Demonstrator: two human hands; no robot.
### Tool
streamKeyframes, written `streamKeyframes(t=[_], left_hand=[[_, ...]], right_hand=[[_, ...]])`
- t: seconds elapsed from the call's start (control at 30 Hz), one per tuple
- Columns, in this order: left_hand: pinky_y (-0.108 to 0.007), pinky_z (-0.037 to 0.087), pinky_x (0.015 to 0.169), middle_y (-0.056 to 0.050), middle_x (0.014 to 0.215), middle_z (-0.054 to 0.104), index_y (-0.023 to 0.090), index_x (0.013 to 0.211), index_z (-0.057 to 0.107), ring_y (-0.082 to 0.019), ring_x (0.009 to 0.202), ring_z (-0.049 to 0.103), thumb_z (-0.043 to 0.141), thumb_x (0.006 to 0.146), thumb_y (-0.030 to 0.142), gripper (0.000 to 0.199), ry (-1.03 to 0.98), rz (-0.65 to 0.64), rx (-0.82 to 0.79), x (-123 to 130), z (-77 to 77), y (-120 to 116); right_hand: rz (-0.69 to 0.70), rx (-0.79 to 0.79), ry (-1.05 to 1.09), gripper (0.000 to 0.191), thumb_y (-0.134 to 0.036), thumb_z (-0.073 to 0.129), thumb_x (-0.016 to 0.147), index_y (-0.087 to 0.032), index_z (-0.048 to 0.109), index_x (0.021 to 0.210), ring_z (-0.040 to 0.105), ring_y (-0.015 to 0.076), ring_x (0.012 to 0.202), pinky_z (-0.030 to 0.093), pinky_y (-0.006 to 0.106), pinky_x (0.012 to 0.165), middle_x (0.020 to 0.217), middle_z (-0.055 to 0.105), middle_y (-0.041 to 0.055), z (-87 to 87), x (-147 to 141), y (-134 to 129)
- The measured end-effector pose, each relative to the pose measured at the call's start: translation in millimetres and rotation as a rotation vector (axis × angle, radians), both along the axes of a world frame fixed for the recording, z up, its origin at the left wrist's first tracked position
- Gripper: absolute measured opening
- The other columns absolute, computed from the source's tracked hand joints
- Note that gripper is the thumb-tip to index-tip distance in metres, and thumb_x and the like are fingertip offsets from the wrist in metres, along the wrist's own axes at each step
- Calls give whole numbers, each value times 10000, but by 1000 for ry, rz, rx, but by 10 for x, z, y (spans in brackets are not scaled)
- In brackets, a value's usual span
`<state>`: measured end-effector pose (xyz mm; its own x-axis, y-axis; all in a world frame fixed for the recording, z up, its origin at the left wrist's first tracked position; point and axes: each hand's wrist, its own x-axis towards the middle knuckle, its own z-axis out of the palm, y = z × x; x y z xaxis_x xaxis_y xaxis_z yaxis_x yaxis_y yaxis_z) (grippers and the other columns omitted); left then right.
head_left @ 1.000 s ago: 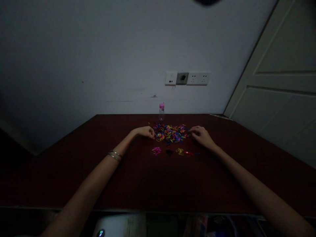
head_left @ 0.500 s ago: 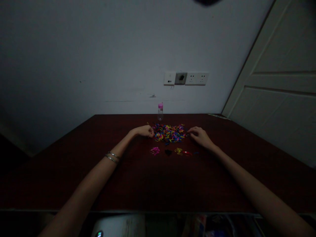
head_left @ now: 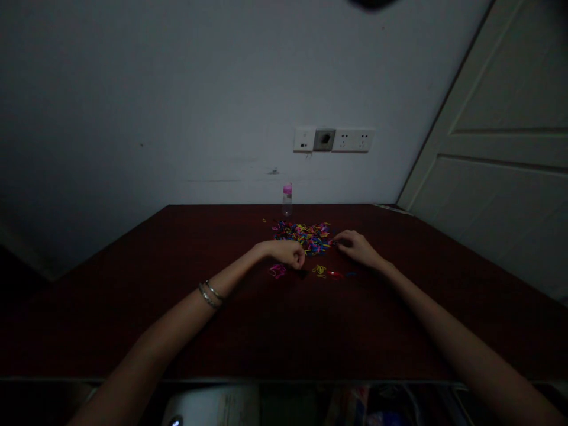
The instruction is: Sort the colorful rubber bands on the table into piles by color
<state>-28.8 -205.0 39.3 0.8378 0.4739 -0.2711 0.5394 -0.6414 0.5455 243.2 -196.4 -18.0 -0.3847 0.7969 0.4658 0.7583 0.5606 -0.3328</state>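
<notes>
The rubber bands (head_left: 314, 241) lie heaped on the desk (head_left: 284, 331). The left hand (head_left: 290, 253), at the heap's seven o'clock, curls its fingers together; the right hand (head_left: 358, 248) reaches its four o'clock edge, grip unclear. A bottle (head_left: 287, 200) stands at eleven.

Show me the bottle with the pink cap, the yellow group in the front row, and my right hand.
Bottle (head_left: 287, 205): head view, clear body.
Yellow group (head_left: 319, 270): head view, middle loops.
Right hand (head_left: 360, 248): head view, back.

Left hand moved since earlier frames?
Yes, right and nearer the camera: left hand was left of the pink-capped bottle, now in front of it.
</notes>
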Motion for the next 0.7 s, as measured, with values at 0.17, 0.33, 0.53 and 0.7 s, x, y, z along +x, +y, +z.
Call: streamKeyframes(t=[0.17,0.33,0.53,0.7], left_hand=[[-185,291,483,34,563,514,134,742,620,-60,504,428,569,639,176,123,-25,36,-79,-43,-17,43],[-194,290,485,26,532,500,118,767,619,-62,485,415,532,681,219,159,-191,137,-179,-188,-24,186],[-183,258,441,18,524,497,103,734,626,-55,453,391,522,681,232,174,-375,354,-133,-460,-118,440],[-181,215,390,26,517,473,107,761,624,-42,395,341,544,693,298,218,-425,568,-86,-638,-213,560]], right_hand=[[29,-41,-52,207,-235,542,748,-199,654,918,545,210,900,400,369,852,951,631,62,-42,-4,16],[19,-52,-72,224,-300,532,776,-218,660,941,533,220,926,402,374,846,970,629,61,-75,-20,13],[1,-12,-99,220,-313,509,800,-213,666,916,519,227,930,417,364,808,957,623,74,-80,-50,-6],[-13,5,-87,208,-316,500,810,-217,665,889,523,219,902,423,360,794,930,622,69,-70,-45,-5]])
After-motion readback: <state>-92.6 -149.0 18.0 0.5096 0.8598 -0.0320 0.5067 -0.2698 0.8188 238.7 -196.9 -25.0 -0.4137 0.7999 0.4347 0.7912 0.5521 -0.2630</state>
